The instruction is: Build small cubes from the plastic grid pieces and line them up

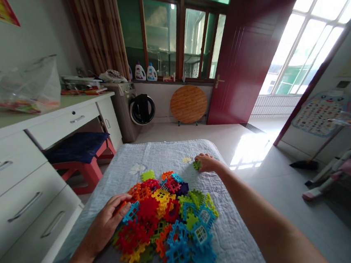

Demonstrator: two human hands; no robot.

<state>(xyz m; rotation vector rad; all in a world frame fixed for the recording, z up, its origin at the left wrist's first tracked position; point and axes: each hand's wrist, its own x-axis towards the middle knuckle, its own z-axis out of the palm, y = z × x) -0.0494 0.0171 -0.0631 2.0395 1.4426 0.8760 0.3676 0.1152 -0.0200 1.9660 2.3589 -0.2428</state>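
A heap of plastic interlocking building blocks [147,208] in red, orange, yellow, green, blue and purple lies on a quilted grey-blue cover [161,151]. My left hand [108,220] rests at the heap's left edge, its fingers stretched over an orange piece beside a blue block [131,212]. Beyond the heap on the right, my right hand [207,162] pinches a green block [197,165] at the cover's surface. One lime-green block [148,175] lies flat at the far side of the heap. Some blue blocks near me have white window inserts [200,234].
To the left stand a white desk [14,163] and a red stool [86,173] with a dark cushion. A washing machine [127,111], a round wooden tabletop [188,104] and an open red door [233,59] are farther back. The cover's right edge drops to the tiled floor [261,185].
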